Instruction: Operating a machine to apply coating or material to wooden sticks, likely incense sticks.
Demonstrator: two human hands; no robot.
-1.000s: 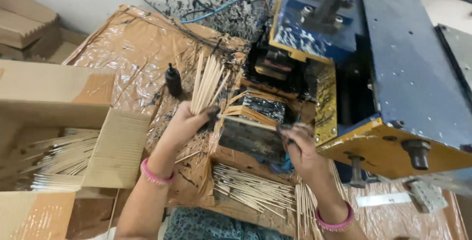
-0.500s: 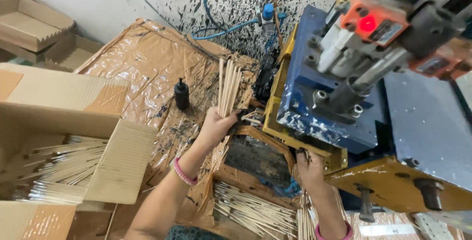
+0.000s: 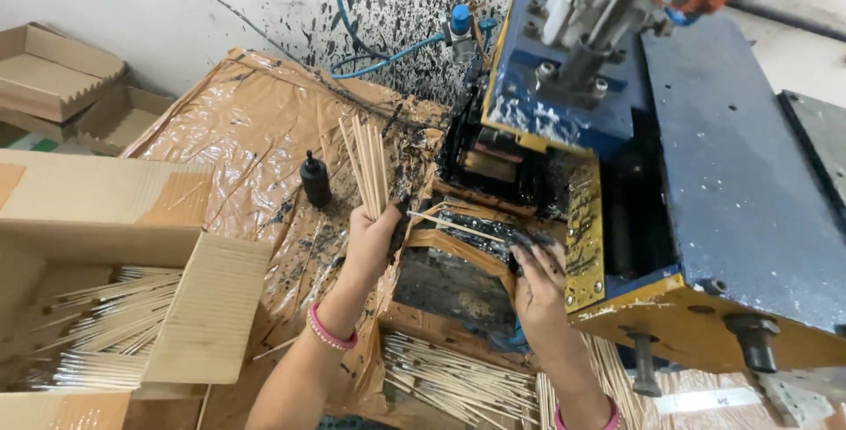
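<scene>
Two hands worked thin wooden sticks at a blue press machine (image 3: pixel 705 174).

Largest first: machine on the right, open cardboard box (image 3: pixel 115 307) of sticks on the left, foil-covered desk (image 3: pixel 238 139) between. Left hand (image 3: pixel 374 240) was clenched round a fanned bundle of sticks (image 3: pixel 366 166), held upright by its lower end. Right hand (image 3: pixel 538 285), ink-stained, pinched a single stick (image 3: pixel 454 226) lying across the machine's tray. Sticks looked light, stiff, snappable; best gripped low and loosely. A small black bottle (image 3: pixel 315 181) stood near.

Small workshop: ink-spattered wall (image 3: pixel 397 7), blue press machine (image 3: pixel 705 157), cardboard boxes (image 3: pixel 97 210).
</scene>
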